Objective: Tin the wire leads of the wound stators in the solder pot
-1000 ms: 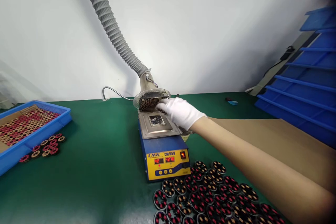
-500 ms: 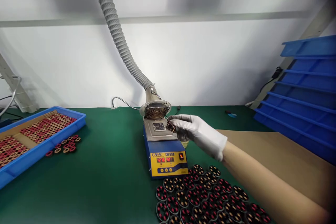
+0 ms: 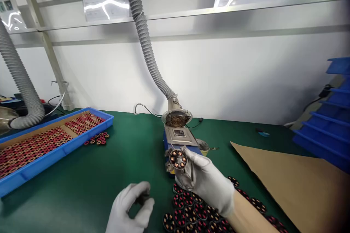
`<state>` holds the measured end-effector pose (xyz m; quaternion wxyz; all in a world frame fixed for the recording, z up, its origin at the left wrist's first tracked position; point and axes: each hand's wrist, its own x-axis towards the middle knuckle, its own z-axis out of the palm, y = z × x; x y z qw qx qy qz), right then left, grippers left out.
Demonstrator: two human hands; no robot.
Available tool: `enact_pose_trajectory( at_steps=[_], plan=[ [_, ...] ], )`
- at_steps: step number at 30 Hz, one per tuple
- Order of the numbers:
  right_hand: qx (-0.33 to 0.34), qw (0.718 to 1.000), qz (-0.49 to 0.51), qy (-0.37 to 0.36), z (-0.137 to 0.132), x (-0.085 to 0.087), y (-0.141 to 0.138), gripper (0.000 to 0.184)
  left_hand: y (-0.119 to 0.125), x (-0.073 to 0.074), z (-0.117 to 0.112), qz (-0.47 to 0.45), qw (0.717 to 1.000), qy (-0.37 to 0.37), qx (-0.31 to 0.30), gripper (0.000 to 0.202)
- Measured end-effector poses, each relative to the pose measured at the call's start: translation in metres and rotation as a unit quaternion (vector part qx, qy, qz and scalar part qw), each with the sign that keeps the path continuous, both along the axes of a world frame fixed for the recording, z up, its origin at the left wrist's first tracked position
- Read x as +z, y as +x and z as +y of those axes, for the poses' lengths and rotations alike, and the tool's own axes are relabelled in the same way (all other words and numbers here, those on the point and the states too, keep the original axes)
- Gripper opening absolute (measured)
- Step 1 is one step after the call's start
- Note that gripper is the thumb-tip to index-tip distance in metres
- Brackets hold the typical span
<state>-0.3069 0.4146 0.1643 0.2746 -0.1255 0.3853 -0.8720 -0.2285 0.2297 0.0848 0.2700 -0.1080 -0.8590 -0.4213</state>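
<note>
My right hand [image 3: 203, 174], in a white glove with greyed fingertips, pinches a round motor stator [image 3: 178, 159] with copper coils around a dark ring. It is held up with its face towards me, in front of the blue solder pot [image 3: 182, 136], whose display the hand hides. My left hand [image 3: 132, 207], also gloved, is at the bottom centre over the green table. Its thumb and forefinger are curved and apart; a dark patch between them looks like soiled glove. Below my right hand lie many dark round stators [image 3: 190, 211] with red or copper-coloured coils.
A blue tray [image 3: 51, 156] of small red and tan rings stands at the left, with several loose rings [image 3: 100, 138] beside it. A grey duct [image 3: 147, 47] ends above the pot. Brown cardboard [image 3: 295, 178] and stacked blue trays [image 3: 325, 127] are at the right.
My right hand has drawn back from the pot towards me, turning the stator's face into view. My left hand has come in from below. The view has shifted left and up.
</note>
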Motion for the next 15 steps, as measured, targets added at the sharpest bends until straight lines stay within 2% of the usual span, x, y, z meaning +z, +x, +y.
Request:
enact_pose_trajectory(
  at_steps=[2, 4, 7, 11, 13, 15],
  plan=[
    [0.008, 1.0, -0.012, 0.004, -0.008, -0.001, 0.006, 0.03, -0.002, 0.018, 0.003, 0.079, 0.996, 0.012, -0.033, 0.03],
    [0.009, 1.0, -0.003, 0.013, -0.015, -0.004, 0.01, 0.033, -0.002, 0.033, 0.005, 0.122, 0.992, -0.015, -0.04, 0.042],
    [0.008, 1.0, 0.012, 0.019, -0.027, -0.011, 0.015, 0.032, -0.003, 0.047, 0.004, 0.142, 0.981, -0.13, -0.018, 0.044],
    [-0.009, 0.998, 0.015, 0.055, -0.059, -0.03, 0.027, 0.033, 0.0, 0.048, -0.004, 0.098, 0.955, -0.271, 0.075, 0.017],
    [-0.008, 0.995, 0.012, 0.095, -0.078, -0.042, 0.038, 0.036, 0.009, 0.043, -0.016, 0.025, 0.95, -0.298, 0.089, 0.012],
    [0.018, 0.988, 0.018, 0.15, -0.091, -0.057, 0.046, 0.04, 0.023, 0.033, -0.038, -0.063, 0.952, -0.286, 0.093, 0.016]
  ],
)
